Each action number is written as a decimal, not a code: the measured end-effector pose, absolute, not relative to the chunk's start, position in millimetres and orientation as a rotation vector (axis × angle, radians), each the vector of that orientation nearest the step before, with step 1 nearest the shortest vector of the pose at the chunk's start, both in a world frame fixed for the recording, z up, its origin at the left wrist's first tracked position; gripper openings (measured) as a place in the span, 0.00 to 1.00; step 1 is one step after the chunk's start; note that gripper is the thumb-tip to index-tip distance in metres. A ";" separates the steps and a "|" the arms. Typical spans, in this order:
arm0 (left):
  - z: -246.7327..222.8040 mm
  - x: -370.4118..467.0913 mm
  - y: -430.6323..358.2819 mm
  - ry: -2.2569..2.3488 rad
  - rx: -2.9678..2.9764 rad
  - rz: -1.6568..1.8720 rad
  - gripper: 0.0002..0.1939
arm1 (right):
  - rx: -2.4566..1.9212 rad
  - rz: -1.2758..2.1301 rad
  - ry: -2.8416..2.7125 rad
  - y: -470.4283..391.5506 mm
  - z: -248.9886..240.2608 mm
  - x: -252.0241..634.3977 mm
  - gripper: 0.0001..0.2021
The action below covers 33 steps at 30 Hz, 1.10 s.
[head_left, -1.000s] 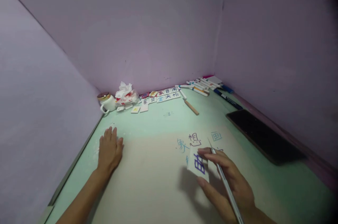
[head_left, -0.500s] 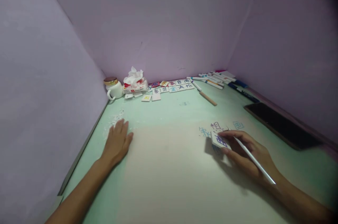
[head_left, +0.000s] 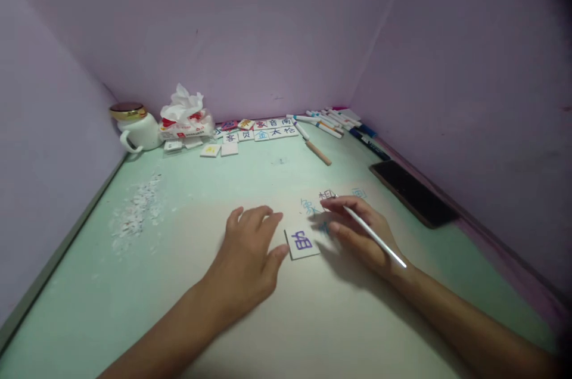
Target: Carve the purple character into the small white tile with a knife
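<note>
A white square tile [head_left: 302, 244] with a purple character lies flat on the table between my hands. My left hand [head_left: 250, 248] is just left of it, fingers apart and holding nothing, thumb near the tile's edge. To the right of the tile, my right hand [head_left: 369, 236] has its thumb and forefinger apart and holds a slim silver-white pen [head_left: 375, 237] that rests across the hand. Characters drawn in blue and dark ink [head_left: 308, 207] show on the table beyond the tile, some of them partly behind my right fingers.
White crumbs [head_left: 138, 212] lie at the left. Along the back wall stand a white mug [head_left: 142, 131] and a tissue pack [head_left: 187, 123], beside rows of character tiles [head_left: 268, 134]. Several markers [head_left: 328, 129], a brown stick [head_left: 318, 152] and a dark phone [head_left: 411, 193] are at the right.
The tile has left my right hand and now lies on the table. My left hand has lifted from beside the crumbs and moved right, close to the tile. The camera view has shifted.
</note>
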<state>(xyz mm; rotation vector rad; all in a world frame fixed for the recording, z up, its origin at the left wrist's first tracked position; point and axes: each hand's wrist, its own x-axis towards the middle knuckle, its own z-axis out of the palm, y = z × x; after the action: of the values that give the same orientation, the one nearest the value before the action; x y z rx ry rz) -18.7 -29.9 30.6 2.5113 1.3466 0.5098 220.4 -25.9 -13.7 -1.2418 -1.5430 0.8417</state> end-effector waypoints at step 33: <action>-5.6 35.2 -39.4 1.402 2.560 0.813 0.20 | -1.130 0.688 -2.042 -15.4 -12.4 227.5 0.11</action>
<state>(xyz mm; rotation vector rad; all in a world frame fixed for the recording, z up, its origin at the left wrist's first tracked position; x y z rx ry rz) 35.2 -39.4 -5.6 2.5602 1.4017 0.8128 227.5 -15.4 -12.4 -1.1303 -2.0422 0.6878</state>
